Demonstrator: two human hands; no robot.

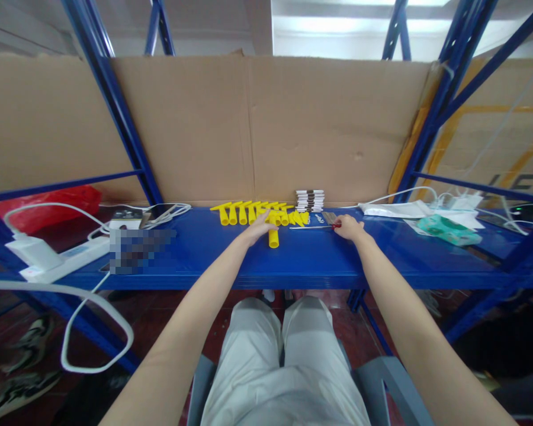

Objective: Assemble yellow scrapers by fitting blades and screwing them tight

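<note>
On the blue shelf [311, 255], mid-frame, a yellow T-piece [273, 239], presumably light, stiff and best held midway, was clasped by left hand [257, 229], a screwdriver [336, 225] by right hand [349, 227].

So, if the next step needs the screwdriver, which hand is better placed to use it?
Probably the right hand: it holds the screwdriver by its red handle, with the shaft pointing leftward. The left hand is on a yellow tube, so it seems better for steadying.
</note>
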